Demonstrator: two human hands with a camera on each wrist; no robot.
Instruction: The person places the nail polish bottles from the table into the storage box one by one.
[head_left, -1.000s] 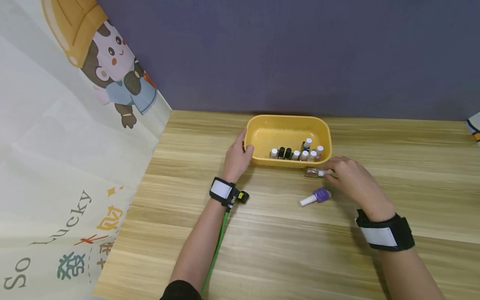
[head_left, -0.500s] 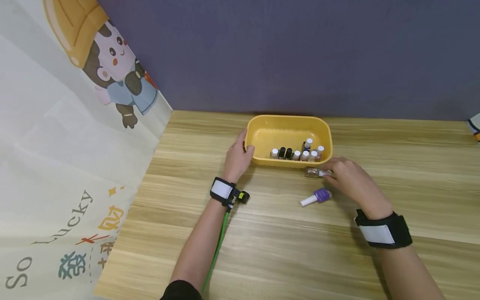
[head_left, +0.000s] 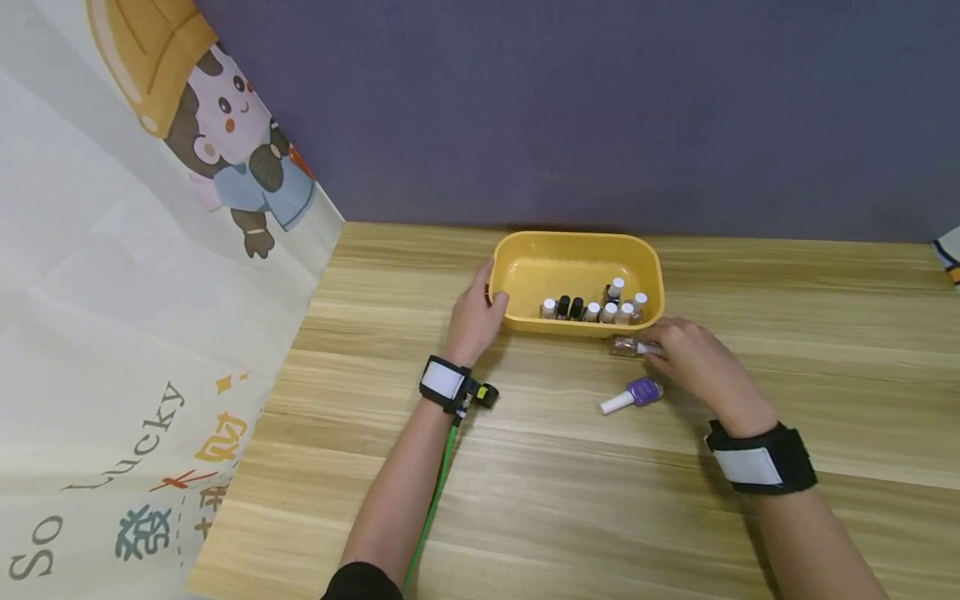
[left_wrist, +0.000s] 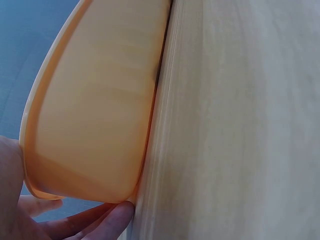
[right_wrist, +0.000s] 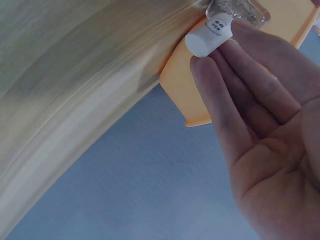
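Note:
At the left end of the yellow plastic basin [head_left: 517, 321], my left hand [head_left: 474, 321] grips the wall, its thumb by the rim. The left wrist view shows my fingers around the outside of the basin's end [left_wrist: 95, 115]. My right hand [head_left: 693, 354] pinches the white cap [right_wrist: 207, 39] of a nail polish bottle [head_left: 622, 346] with clear, glittery glass. That bottle lies sideways just in front of the basin's front wall, near its right corner. Nearer to me, a purple nail polish bottle [head_left: 643, 392] with a white cap lies on the table.
Inside the basin, several nail polish bottles [head_left: 609, 312] with white or black caps stand along the front wall toward the right. A dark blue panel [head_left: 600, 117] rises behind the wooden table [head_left: 540, 483]. A printed curtain [head_left: 135, 333] hangs at the left.
My right hand and wrist have shifted slightly left, still holding the bottle's cap. The left hand and the basin stay in place.

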